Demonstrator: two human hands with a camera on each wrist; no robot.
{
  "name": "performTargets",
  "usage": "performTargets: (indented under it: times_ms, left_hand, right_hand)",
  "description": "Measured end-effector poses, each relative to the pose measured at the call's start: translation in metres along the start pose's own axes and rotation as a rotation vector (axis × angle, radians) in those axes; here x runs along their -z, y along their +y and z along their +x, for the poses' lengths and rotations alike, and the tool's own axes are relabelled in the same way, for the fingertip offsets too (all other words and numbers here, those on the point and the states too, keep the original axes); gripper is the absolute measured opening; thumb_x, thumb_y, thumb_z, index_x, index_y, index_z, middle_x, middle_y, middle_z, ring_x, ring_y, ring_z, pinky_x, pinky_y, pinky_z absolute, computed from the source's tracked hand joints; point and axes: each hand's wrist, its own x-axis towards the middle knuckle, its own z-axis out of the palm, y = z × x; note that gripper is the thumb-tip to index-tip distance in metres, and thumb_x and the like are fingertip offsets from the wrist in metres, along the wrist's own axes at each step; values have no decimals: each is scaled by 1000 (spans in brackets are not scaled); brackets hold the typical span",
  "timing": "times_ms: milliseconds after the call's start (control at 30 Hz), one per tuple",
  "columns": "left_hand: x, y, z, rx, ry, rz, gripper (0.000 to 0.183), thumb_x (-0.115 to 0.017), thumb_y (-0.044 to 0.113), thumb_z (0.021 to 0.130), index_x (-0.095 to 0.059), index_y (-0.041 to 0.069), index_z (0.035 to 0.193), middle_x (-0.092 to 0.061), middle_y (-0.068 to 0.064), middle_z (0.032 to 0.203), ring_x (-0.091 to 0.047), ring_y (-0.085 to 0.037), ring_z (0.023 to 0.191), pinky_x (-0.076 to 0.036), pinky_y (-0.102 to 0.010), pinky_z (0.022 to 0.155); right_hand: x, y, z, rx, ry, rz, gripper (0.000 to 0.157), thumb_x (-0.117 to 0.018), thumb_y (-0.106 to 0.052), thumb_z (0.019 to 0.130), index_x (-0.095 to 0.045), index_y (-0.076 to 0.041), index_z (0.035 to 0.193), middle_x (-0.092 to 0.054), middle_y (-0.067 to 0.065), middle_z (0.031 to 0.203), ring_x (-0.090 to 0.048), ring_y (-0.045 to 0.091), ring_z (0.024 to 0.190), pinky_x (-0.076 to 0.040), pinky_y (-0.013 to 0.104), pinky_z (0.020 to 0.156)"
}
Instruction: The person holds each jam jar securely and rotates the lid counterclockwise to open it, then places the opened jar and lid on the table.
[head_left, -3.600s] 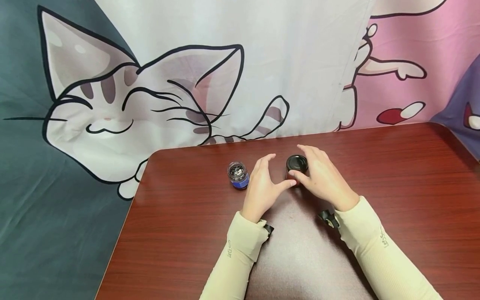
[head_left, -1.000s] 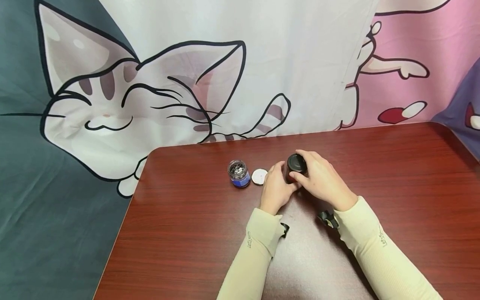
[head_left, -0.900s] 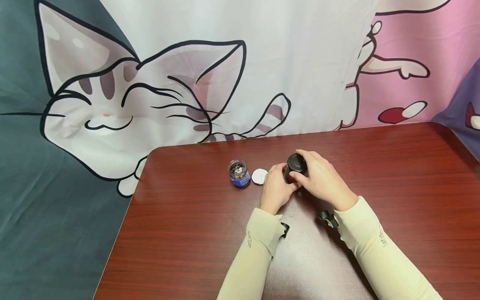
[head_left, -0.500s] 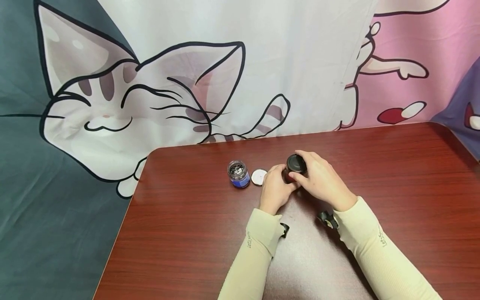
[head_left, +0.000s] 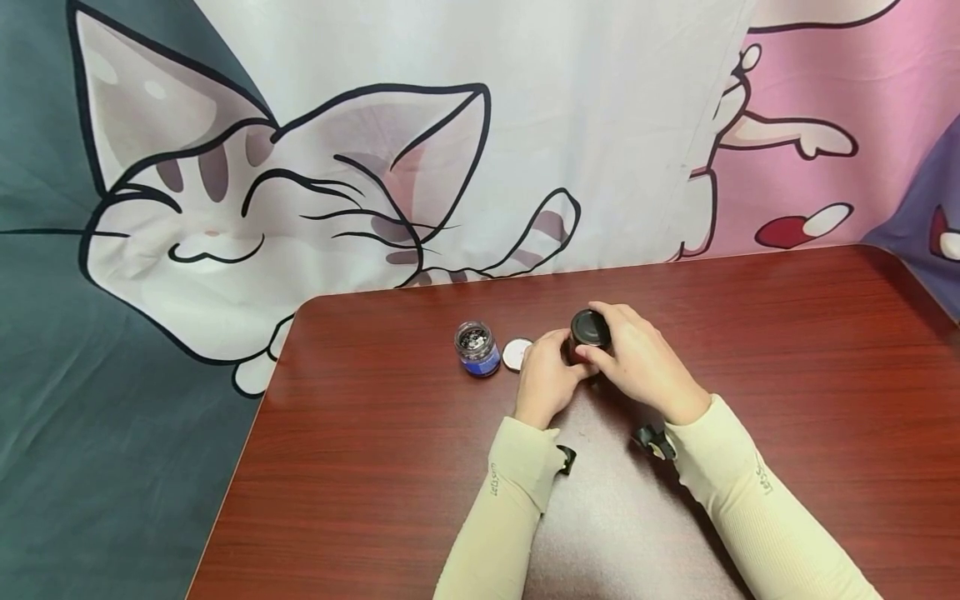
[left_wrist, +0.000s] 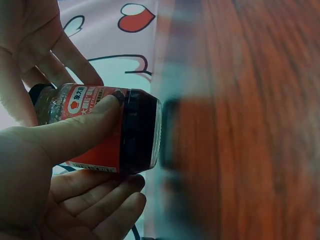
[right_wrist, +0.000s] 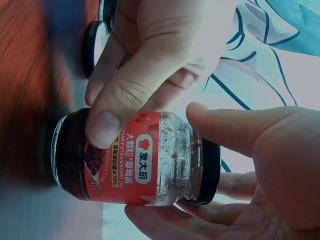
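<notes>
A strawberry jam jar (head_left: 591,327) with a black lid (right_wrist: 207,172) and red label stands upright between the hands. My left hand (head_left: 542,382) grips its lower part, thumb across the label in both wrist views. My right hand (head_left: 647,360) holds the top, its thumb and fingers around the lid and glass shoulder. Through the glass below the lid, the upper part looks nearly clear, with wet smears. Left of the hands is a lidless jar (head_left: 478,350) with a blue label and dark contents. A loose lid (head_left: 515,354) lies white side up beside it, partly behind my left hand.
The reddish-brown wooden table (head_left: 360,467) reaches back to a cloth (head_left: 615,125) printed with cartoon cats. Dark wrist camera mounts (head_left: 654,442) sit under both cuffs.
My left hand, earlier spread apart from the strawberry jam jar, has moved right and now grips it, uncovering the loose lid. Over the last second, hands and jar have shifted slightly left.
</notes>
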Motion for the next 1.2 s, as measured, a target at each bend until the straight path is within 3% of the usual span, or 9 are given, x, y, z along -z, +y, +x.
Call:
performTargets:
  times_ms: [267,700,967,1200]
  left_hand:
    - [4,1,-1,-20,1,-6,49,-86,28,79,-70,8,121,-70,-4,120,-64,-21,113,-44,-39,99]
    - [10,4,-2,45,-40,-88,58,-84,26,83,-63,4,132,-66,-8,127,-63,-23,114,-47,-36,100]
    - [14,9,-3,-38,-7,-97,56,-80,25,87,-59,5,135,-65,-9,126,-60,-24,120,-43,-40,105]
    - [15,12,-4,-58,33,-110,56,-79,24,86,-59,7,136,-65,-8,125,-61,-24,118,-45,-40,102]
  right_hand:
    - [0,0,0,4,22,3,59,-76,-16,90,-50,9,137,-59,29,123,-59,43,110,-45,55,96]
    - [3,-3,1,6,37,39,58,-76,-17,90,-52,9,137,-60,28,124,-59,43,112,-45,55,96]
    - [4,-7,0,2,105,47,61,-76,-17,89,-51,10,138,-60,30,125,-59,44,112,-46,57,94]
    - [5,-9,-1,-7,136,64,60,-75,-18,89,-52,10,137,-61,29,124,-60,42,111,-46,56,93]
